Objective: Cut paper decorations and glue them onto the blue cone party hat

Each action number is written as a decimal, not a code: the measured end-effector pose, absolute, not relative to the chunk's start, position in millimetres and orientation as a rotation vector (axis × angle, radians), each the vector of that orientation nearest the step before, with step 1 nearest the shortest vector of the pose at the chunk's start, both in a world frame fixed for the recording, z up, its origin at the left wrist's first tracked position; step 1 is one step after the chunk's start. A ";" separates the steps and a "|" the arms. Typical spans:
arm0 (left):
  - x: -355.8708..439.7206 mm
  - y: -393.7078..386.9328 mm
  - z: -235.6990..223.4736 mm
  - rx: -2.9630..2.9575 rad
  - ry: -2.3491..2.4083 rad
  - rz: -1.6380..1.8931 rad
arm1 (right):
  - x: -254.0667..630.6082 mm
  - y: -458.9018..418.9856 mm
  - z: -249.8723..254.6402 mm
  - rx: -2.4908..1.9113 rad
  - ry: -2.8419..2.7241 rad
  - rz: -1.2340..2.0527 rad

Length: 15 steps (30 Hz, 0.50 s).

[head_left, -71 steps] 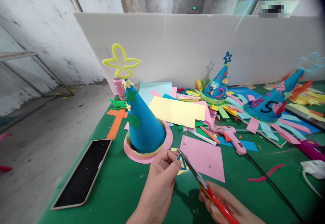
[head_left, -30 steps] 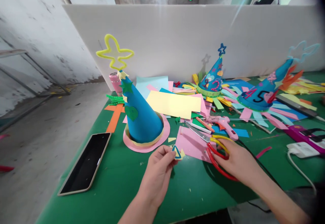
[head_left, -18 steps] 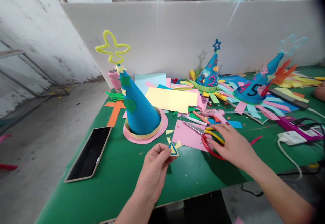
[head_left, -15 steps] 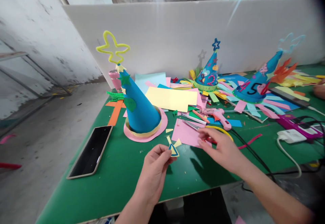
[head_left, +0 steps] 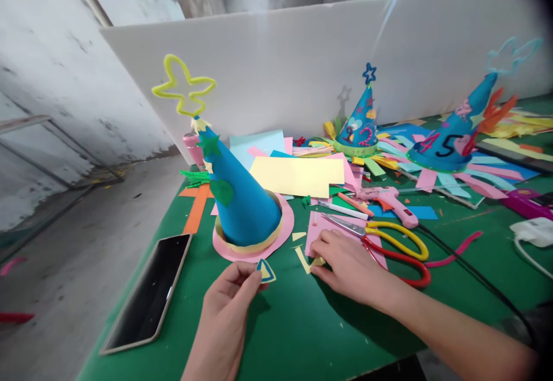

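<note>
My left hand point(head_left: 233, 294) pinches a small pale yellow paper triangle point(head_left: 268, 276) with a blue outline, just above the green table. To its right, the fingers of my right hand point(head_left: 345, 260) close on a pale yellow paper scrap point(head_left: 318, 261) that they partly cover. A narrow yellow strip point(head_left: 303, 260) lies beside those fingertips. Scissors point(head_left: 395, 248) with red and yellow handles rest behind my right hand, their blades over a pink paper sheet point(head_left: 311, 234). Beyond my left hand stands a blue cone hat point(head_left: 246, 202) with a pink brim and a yellow wire shape on top.
A phone point(head_left: 149, 294) lies at the left. Farther back are a pink glue gun point(head_left: 389, 199) with a black cord, a yellow sheet point(head_left: 294, 174), and two decorated hats point(head_left: 358, 124) among paper strips. A white plug point(head_left: 531, 232) sits at right, and a white panel point(head_left: 268, 70) stands behind.
My right hand has let go of the scissors and moved left and down to the yellow scraps. My left hand, still with the triangle, has shifted left; the scraps now lie apart from it.
</note>
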State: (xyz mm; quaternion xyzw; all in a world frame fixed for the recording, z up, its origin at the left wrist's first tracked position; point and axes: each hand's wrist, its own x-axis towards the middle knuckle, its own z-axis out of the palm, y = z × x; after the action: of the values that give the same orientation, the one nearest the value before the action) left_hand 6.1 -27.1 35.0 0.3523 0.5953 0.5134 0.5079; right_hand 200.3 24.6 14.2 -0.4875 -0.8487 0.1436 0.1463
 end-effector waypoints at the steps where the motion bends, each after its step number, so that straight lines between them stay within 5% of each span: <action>1: 7.8 -18.5 34.7 0.888 1.413 1.228 | 200.1 23.8 13.1 -1.419 -2.462 0.408; 15: 38.7 41.5 3.1 0.909 1.101 1.239 | 199.0 25.2 7.5 -1.406 -2.493 0.481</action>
State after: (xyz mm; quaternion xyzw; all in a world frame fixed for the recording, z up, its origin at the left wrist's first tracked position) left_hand 38.7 41.5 3.1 0.3896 0.4722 0.5312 0.5857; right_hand 199.0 25.2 7.5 -0.4809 -0.8529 0.1646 0.1194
